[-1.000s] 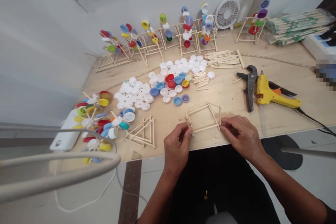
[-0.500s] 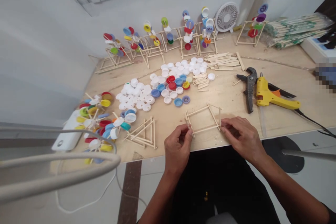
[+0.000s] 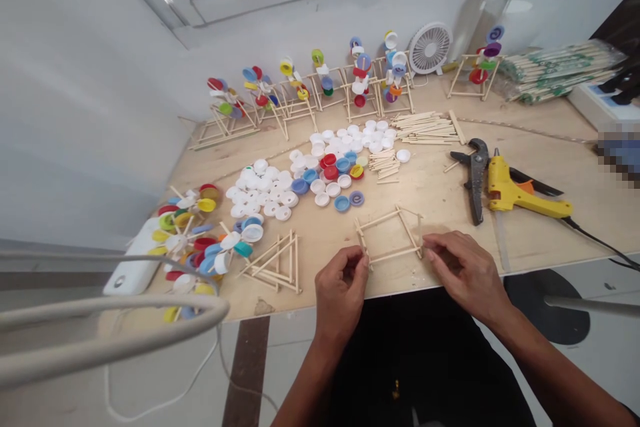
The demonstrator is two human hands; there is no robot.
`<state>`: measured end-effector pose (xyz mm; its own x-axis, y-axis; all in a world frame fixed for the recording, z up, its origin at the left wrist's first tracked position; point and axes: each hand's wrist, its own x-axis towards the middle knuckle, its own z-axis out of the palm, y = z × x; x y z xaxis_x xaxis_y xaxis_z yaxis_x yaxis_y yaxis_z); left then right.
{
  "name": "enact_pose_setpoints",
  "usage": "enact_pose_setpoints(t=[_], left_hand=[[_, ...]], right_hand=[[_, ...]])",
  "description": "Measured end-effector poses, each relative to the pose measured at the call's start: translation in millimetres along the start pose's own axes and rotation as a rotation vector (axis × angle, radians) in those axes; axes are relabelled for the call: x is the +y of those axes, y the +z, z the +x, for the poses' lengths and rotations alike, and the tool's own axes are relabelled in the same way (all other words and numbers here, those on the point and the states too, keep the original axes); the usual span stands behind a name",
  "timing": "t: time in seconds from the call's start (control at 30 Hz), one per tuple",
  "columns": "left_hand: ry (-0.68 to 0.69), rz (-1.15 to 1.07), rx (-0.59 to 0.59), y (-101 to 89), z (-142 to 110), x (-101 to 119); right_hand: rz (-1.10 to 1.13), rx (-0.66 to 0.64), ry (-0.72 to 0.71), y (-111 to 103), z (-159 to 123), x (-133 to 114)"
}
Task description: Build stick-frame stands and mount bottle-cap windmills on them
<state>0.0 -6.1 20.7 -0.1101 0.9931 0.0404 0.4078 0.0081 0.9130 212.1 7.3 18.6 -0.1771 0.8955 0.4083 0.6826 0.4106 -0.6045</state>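
Note:
A rectangular frame of thin wooden sticks [image 3: 393,256] lies on the table in front of me, with short sticks at its corners. My left hand [image 3: 341,288] pinches its near left corner between thumb and fingers; the fingertips partly cover that corner. Beside the near right corner is my right hand [image 3: 465,277], its thumb and fingers apart and nothing visible between them. To the left of my left hand stand triangular stick frames [image 3: 275,263]. Beyond the frame are loose bottle caps, among them a blue cap [image 3: 342,203].
Right of the frame lie a yellow glue gun [image 3: 520,193] and a black-handled cutter [image 3: 477,180]. White caps [image 3: 265,187], a stick pile [image 3: 425,128] and capped wheels [image 3: 220,247] spread across the table. Finished stands and a small fan [image 3: 431,48] line the wall. A pale curved tube [image 3: 150,327] crosses lower left.
My right hand's fingers have loosened and drawn slightly away from the frame's right corner. My left hand stays at the left corner. The view has tilted a little.

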Motion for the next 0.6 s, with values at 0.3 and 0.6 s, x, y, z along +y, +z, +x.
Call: enact_pose_setpoints(t=[0.3,0.6], left_hand=[[0.001,-0.005,-0.008,-0.9,0,0],[-0.012,-0.033,-0.014,-0.6,0,1]], right_hand=[[0.010,0.022,0.009,-2,0,-1],[0.066,0.102,-0.151,-6,1,-34]])
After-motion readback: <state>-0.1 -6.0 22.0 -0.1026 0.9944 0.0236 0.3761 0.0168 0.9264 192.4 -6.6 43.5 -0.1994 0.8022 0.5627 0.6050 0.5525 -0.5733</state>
